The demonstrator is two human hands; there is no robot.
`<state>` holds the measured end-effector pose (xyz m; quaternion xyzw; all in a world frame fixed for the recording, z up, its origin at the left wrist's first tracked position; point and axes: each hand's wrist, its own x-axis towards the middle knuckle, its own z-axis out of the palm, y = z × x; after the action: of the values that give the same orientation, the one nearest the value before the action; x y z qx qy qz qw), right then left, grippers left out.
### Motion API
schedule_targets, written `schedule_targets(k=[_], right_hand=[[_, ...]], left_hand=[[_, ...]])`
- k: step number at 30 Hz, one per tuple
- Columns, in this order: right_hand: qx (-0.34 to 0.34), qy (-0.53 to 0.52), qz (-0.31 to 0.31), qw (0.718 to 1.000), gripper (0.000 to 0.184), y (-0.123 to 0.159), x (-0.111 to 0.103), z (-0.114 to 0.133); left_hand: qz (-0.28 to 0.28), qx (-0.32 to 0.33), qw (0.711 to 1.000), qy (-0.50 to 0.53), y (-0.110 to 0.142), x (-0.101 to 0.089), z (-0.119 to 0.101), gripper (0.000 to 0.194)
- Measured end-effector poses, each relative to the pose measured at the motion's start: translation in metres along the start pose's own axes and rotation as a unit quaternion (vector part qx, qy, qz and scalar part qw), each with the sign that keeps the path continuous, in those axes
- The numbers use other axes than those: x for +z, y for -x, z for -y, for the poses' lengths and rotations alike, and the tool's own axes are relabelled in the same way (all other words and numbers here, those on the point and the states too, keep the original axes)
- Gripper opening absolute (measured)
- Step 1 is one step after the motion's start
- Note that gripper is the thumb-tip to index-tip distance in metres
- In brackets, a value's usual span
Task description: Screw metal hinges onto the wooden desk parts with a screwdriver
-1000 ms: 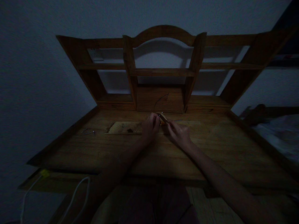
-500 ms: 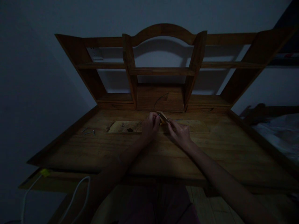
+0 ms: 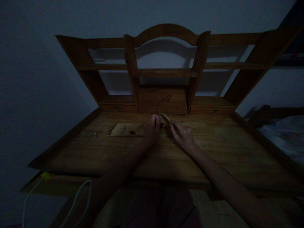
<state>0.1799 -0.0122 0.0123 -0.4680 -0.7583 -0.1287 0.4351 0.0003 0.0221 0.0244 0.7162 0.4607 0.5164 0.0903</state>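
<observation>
Over the middle of the wooden desk, my right hand point(image 3: 182, 134) pinches a small flat wooden piece point(image 3: 167, 119), tilted up toward the left. My left hand point(image 3: 152, 129) is closed beside it, with a thin metal rod point(image 3: 161, 117) sticking out of the fingers toward the wood's upper end. Whether the rod's tip enters the wood is too dark to tell. Just behind and between the hands lies a yellow and black screwdriver point(image 3: 165, 125), partly hidden, its shaft pointing right. Under the hands is a long pale strip point(image 3: 123, 129) with dark stains and a ragged left end.
Several thin metal pieces point(image 3: 91, 135) lie at the left of the desk point(image 3: 114, 155). A wooden shelf unit point(image 3: 165, 72) stands along the back, with a thin dark wire point(image 3: 163, 99) against its middle panel. A white cable point(image 3: 77, 196) loops at the front left.
My left hand has turned and its fingers are curled more tightly. More of the screwdriver's yellow and black handle shows. My right hand and the wooden piece have barely moved.
</observation>
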Motion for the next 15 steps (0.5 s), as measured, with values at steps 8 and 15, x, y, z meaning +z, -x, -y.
schedule_targets(k=[8, 15], right_hand=[[0.074, -0.034, -0.029, 0.996, 0.027, -0.002, -0.003, 0.002], [0.315, -0.429, -0.042, 0.846, 0.025, -0.012, 0.003, 0.002]], left_hand=[[-0.01, -0.018, 1.0, 0.016, -0.001, 0.001, 0.0, 0.028], [0.048, 0.031, 0.997, 0.05, 0.0, 0.004, 0.004, 0.018]])
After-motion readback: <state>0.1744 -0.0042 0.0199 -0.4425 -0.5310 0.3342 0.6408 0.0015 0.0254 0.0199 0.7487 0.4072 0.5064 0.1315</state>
